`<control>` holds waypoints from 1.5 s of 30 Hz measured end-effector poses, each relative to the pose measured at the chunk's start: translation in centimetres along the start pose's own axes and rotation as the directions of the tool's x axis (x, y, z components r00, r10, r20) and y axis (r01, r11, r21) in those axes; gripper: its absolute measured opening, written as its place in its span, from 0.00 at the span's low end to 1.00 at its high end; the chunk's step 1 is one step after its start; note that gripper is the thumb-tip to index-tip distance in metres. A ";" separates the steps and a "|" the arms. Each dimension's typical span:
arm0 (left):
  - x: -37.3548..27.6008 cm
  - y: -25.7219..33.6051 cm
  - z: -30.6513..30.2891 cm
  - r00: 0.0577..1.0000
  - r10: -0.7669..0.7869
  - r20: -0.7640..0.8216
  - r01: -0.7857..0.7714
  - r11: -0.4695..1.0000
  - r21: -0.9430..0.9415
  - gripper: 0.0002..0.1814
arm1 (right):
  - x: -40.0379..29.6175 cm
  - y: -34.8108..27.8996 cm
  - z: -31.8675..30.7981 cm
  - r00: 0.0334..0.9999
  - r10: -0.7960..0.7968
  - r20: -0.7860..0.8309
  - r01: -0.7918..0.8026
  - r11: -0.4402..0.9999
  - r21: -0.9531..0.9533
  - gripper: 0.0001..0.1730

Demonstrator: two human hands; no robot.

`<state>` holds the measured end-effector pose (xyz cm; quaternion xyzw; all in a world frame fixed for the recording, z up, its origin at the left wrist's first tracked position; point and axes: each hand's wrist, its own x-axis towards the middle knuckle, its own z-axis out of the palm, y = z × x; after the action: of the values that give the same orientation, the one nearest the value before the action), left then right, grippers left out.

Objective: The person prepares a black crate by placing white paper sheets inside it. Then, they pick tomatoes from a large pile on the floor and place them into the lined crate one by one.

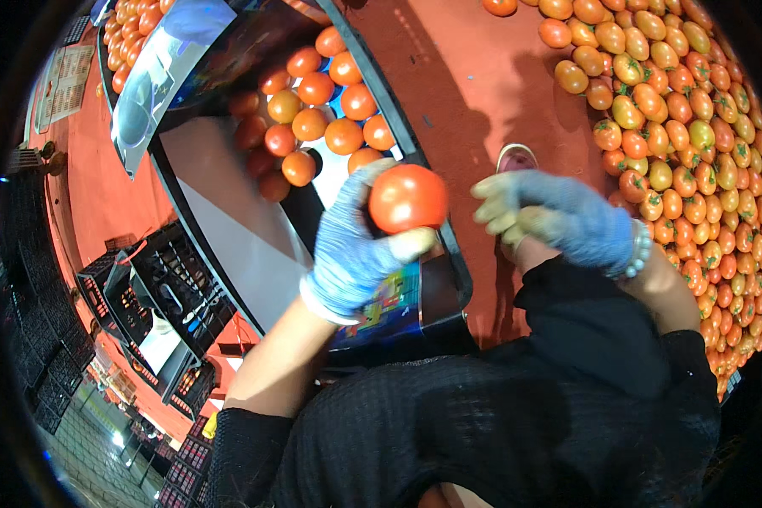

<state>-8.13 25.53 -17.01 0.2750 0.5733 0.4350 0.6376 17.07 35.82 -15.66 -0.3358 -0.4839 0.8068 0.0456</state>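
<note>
My left hand (362,244), in a blue knit glove with pale fingertips, grips a large red tomato (408,199) above the near right edge of a black-rimmed container (447,247). Inside the container, red and orange tomatoes (310,124) rest at the far end, some on a white and blue surface. My right hand (540,209), gloved alike and slightly blurred, is over the red floor to the right of the container. Its fingers are partly curled and apart, and no tomato shows in it.
A big heap of tomatoes (679,152) lies on the right. A shoe (516,157) shows on the red floor covering (438,82). A glossy printed sheet (159,82) stands at the container's far left. Black crates (184,286) with tools are at the left.
</note>
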 end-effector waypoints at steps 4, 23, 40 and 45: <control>-0.9 -2.5 -9.8 0.996 -0.035 -0.082 0.051 0.977 0.206 0.41 | -4.3 3.3 -2.8 0.800 -0.187 -0.570 0.104 0.979 -0.175 0.21; -1.9 -29.7 -28.9 0.903 -0.429 -0.019 0.363 0.740 0.566 0.25 | -19.6 25.1 -5.1 0.397 -0.337 -0.854 -0.762 0.397 -0.512 0.20; 0.4 -3.0 -14.5 0.949 -0.096 -0.301 0.271 0.735 0.621 0.19 | -13.5 20.0 -10.6 0.741 0.019 -0.672 -0.672 0.004 -0.741 0.32; -1.3 4.6 -5.0 0.995 0.102 -0.004 -0.098 0.964 0.247 0.20 | -9.2 7.7 -7.0 0.711 -0.483 -0.511 -0.090 0.659 -0.747 0.45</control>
<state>-14.07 25.81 -13.42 0.3769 0.6138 0.3942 0.5709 30.24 33.31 -19.50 -0.5333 -0.7471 0.3562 0.1748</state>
